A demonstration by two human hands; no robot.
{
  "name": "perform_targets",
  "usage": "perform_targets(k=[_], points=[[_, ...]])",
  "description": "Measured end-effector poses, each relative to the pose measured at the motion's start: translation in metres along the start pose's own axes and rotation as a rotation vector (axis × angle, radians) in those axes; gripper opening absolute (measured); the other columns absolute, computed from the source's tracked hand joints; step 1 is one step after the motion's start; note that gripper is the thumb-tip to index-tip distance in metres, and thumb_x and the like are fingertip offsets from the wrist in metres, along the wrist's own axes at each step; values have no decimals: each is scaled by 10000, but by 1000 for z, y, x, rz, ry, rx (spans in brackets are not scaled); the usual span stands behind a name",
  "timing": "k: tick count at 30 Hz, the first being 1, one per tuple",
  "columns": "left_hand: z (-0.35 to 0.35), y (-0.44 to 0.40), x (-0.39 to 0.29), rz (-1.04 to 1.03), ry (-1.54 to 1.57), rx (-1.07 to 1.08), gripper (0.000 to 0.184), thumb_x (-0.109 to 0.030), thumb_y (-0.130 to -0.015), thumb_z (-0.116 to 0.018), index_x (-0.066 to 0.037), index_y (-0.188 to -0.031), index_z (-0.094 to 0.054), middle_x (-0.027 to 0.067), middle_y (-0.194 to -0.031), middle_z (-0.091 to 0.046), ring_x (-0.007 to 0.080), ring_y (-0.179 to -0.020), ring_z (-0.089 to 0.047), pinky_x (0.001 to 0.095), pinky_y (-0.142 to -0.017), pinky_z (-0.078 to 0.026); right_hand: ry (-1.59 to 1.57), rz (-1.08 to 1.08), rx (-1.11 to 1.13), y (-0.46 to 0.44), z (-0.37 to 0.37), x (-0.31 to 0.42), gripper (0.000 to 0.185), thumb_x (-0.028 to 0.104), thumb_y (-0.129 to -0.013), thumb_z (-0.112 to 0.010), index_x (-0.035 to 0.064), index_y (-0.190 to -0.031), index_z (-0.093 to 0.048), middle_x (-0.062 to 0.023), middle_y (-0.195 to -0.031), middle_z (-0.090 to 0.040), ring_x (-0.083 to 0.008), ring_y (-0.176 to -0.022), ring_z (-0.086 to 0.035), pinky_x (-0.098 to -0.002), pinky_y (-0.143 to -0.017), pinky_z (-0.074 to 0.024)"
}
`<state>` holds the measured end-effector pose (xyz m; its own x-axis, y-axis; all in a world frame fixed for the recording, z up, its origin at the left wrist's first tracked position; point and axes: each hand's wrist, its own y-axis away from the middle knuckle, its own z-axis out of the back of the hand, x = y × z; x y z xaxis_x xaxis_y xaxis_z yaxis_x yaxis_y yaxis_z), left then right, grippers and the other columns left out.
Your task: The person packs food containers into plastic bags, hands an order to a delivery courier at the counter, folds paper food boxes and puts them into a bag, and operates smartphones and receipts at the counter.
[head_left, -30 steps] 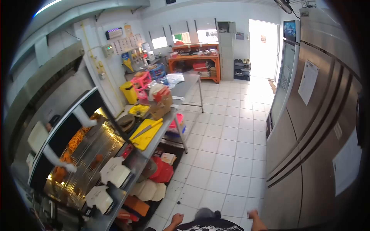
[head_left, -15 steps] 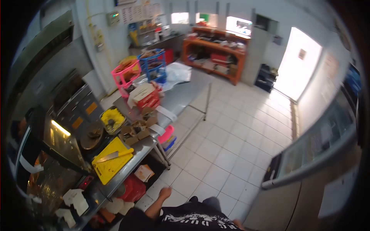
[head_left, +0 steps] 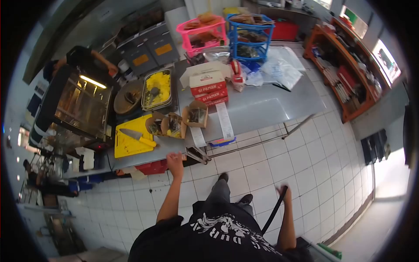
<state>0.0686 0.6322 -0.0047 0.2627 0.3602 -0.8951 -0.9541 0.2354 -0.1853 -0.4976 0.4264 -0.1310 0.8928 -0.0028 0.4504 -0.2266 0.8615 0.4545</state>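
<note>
My left hand is raised just off the front edge of the steel table, fingers loosely apart and holding nothing. Nearest to it are a yellow cutting board and a knife lying on that board. My right hand, out over the floor on the other side, is closed on the upper end of a long, narrow black strip; its kind is unclear. Open cardboard food boxes with dark food and some yellow inside stand beside the board. Paper receipts hang near them.
On the steel table are a tray of yellow food, red-and-white boxes, a pink rack and a blue rack. Another person's arm shows behind the glass warmer. An orange shelf stands right.
My view has swung toward the table, which now lies ahead. My left hand has risen beside its edge. My right hand has come into view, closed on the black strip.
</note>
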Motion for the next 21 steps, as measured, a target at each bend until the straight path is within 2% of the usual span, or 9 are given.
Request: perform_targets(k=[1, 2, 3, 6, 7, 11, 14, 17, 21], points=[[0, -14, -24, 36, -4, -27, 315, -192, -860, -756, -26, -1046, -564, 50, -809, -635, 147, -701, -595, 308, -685, -503, -125, 212, -69, -7, 69, 143, 404, 284, -792, -797, -31, -978, -625, -182, -901, -670, -278, -855, -662, -411, -726, -532], [-4, -23, -35, 76, -8, -50, 319, -182, -857, -758, -20, -1054, -567, 49, -815, -634, 150, -700, -591, 307, -695, -504, -291, 508, -105, -38, 74, 216, 596, 258, -757, -837, -20, -1202, -552, -160, -1091, -655, -256, -985, -654, -382, -813, -540], [-22, -26, -23, 88, 52, 21, 319, -159, -868, -742, -15, -1086, -559, 60, -861, -634, 156, -765, -598, 296, -720, -502, -492, 456, 175, -39, 98, 317, 783, 291, -749, -836, -37, -1356, -465, -197, -1355, -541, -298, -1251, -540, -387, -1021, -461], [-93, -30, -8, 103, 186, 152, 341, -104, -893, -703, 3, -1173, -539, 84, -990, -628, 166, -915, -608, 269, -779, -496, -176, 914, 290, -109, 46, 458, 1078, 356, -668, -880, -15, -1481, -277, -240, -1503, -348, -364, -1404, -338, -393, -1163, -286], [-112, -29, -28, 110, 198, 117, 355, -94, -897, -696, 10, -1196, -534, 85, -1027, -622, 166, -936, -604, 264, -785, -494, -203, 977, 344, -121, 37, 498, 1152, 367, -637, -898, 8, -1502, -227, -241, -1527, -298, -373, -1405, -333, -399, -1154, -306], [-137, -32, -35, 197, 58, 78, 427, -118, -906, -679, 26, -1269, -509, 141, -1171, -569, 243, -1042, -575, 330, -859, -483, -298, 1151, 387, -144, -5, 562, 1245, 353, -618, -908, 33, -1532, -125, -244, -1545, -234, -396, -1408, -316, -424, -1136, -342], [-133, -41, -44, -25, -398, 156, 464, -161, -901, -672, 30, -1282, -489, 201, -1228, -517, 341, -1118, -526, 419, -931, -448, -333, 1198, 275, -161, -23, 574, 1174, 324, -613, -905, 41, -1511, -203, -246, -1488, -294, -422, -1379, -340, -443, -1118, -369], [-134, -50, -58, 39, -313, 185, 488, -199, -882, -684, 39, -1270, -507, 264, -1222, -511, 450, -1138, -472, 518, -983, -379, -364, 1379, 269, -176, -28, 589, 1114, 297, -587, -911, 36, -1470, -284, -232, -1405, -354, -426, -1321, -392, -452, -1083, -403], [-137, -58, -75, 13, -370, 185, 442, -182, -881, -685, 25, -1242, -534, 264, -1241, -505, 452, -1199, -450, 520, -1004, -366, -251, 1428, 328, -193, -16, 594, 1072, 261, -568, -910, 62, -1448, -331, -225, -1354, -372, -405, -1262, -436, -451, -1042, -429]])
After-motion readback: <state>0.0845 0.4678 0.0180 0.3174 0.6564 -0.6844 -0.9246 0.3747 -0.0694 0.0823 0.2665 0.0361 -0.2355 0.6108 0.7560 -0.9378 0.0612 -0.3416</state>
